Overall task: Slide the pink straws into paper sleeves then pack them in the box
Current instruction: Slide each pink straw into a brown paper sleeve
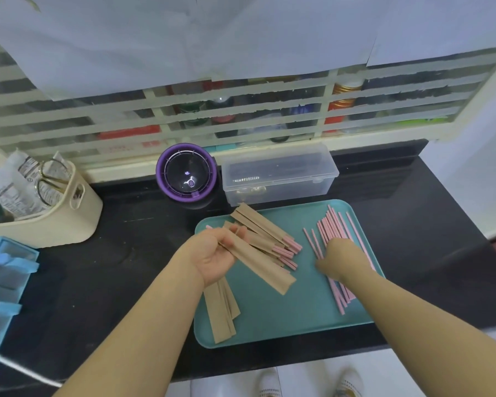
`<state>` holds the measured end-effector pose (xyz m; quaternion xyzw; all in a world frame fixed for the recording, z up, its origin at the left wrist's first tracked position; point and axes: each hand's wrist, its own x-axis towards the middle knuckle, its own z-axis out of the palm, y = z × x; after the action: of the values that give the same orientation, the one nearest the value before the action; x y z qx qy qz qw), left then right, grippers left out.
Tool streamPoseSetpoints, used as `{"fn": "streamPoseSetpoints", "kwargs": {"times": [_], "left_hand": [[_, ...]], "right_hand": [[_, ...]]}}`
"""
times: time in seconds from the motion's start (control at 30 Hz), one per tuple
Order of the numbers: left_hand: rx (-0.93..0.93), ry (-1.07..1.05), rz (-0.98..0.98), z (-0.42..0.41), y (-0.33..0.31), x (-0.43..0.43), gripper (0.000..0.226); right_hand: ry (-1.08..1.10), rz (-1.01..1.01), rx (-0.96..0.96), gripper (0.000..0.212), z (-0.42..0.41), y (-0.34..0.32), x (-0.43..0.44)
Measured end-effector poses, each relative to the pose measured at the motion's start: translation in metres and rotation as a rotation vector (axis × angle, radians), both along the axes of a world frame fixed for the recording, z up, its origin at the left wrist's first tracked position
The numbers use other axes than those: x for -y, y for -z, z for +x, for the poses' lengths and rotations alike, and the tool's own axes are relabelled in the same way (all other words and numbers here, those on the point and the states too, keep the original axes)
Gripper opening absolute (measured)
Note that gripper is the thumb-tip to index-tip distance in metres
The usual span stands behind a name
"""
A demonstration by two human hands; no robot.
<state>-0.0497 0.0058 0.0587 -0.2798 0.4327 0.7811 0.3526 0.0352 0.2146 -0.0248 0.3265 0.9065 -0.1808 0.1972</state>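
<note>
Loose pink straws (334,233) heaped at right of teal tray (284,322); my right hand (338,257) down on them, blurred, cannot tell its grip. My left hand (216,253), palm up, fingers curled round brown paper sleeve (265,270). Filled sleeves (258,223) just behind; empty sleeves (222,313) at tray's front left. Clear box (278,176) beyond tray on black surface (126,267); slatted partition (241,116) behind.

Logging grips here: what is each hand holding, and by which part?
The left hand holds a brown paper sleeve near its far end. The right hand is down on the loose pink straws, blurred; whether it grips one cannot be told.
</note>
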Motion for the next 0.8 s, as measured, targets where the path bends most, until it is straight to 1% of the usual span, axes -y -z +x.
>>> {"fn": "streamPoseSetpoints", "kwargs": {"times": [0.03, 0.1, 0.13, 0.2, 0.27, 0.3, 0.33, 0.37, 0.4, 0.43, 0.47, 0.5, 0.53, 0.57, 0.67, 0.73, 0.8], "left_hand": [[-0.014, -0.013, 0.014, -0.001, 0.0, 0.0, 0.06], [-0.039, 0.003, 0.029, -0.001, -0.002, 0.0, 0.051], [-0.066, 0.025, 0.035, -0.001, -0.003, 0.0, 0.047], [-0.136, 0.068, 0.048, 0.0, -0.004, 0.002, 0.04], [-0.221, 0.123, 0.032, 0.002, -0.007, 0.003, 0.029], [-0.268, 0.156, 0.014, 0.002, -0.012, 0.003, 0.024], [-0.312, 0.19, -0.007, 0.003, -0.015, 0.002, 0.022], [-0.358, 0.227, -0.027, 0.003, -0.019, 0.001, 0.021], [-0.408, 0.27, -0.044, 0.003, -0.024, 0.0, 0.021], [-0.453, 0.315, -0.065, 0.003, -0.028, -0.001, 0.022], [-0.501, 0.366, -0.091, 0.003, -0.033, -0.001, 0.024], [-0.552, 0.417, -0.127, 0.003, -0.038, -0.001, 0.024], [-0.603, 0.466, -0.178, 0.003, -0.043, -0.001, 0.022], [-0.658, 0.511, -0.24, 0.003, -0.048, -0.001, 0.021], [-0.826, 0.596, -0.413, 0.002, -0.062, -0.002, 0.018], [-0.883, 0.62, -0.449, 0.002, -0.068, -0.002, 0.017], [-0.913, 0.638, -0.453, 0.002, -0.073, -0.003, 0.016]], "right_hand": [[0.007, -0.004, 0.002, 0.029, -0.002, -0.002, -0.002], [0.015, -0.033, -0.028, 0.027, -0.006, -0.005, -0.005], [0.012, -0.065, -0.069, 0.022, -0.008, -0.009, -0.008], [0.035, -0.181, -0.213, 0.002, -0.013, -0.021, -0.011], [0.081, -0.337, -0.409, 0.021, -0.016, -0.043, -0.014], [0.115, -0.41, -0.514, 0.024, -0.017, -0.06, -0.015], [0.162, -0.513, -0.611, 0.024, -0.019, -0.077, -0.013], [0.228, -0.676, -0.688, 0.022, -0.022, -0.094, -0.011], [0.291, -0.898, -0.741, 0.021, -0.024, -0.114, -0.008], [0.339, -1.135, -0.77, 0.022, -0.026, -0.13, -0.005], [0.358, -1.324, -0.781, 0.022, -0.026, -0.145, -0.003], [0.329, -1.412, -0.782, 0.021, -0.027, -0.156, -0.002], [0.273, -1.429, -0.781, 0.021, -0.027, -0.167, -0.001], [0.214, -1.392, -0.794, 0.02, -0.027, -0.173, 0.0], [0.061, -1.177, -0.908, 0.018, -0.028, -0.186, 0.004], [0.009, -1.018, -0.959, 0.02, -0.029, -0.189, 0.006], [0.007, -0.926, -0.989, 0.02, -0.028, -0.191, 0.008]]}}
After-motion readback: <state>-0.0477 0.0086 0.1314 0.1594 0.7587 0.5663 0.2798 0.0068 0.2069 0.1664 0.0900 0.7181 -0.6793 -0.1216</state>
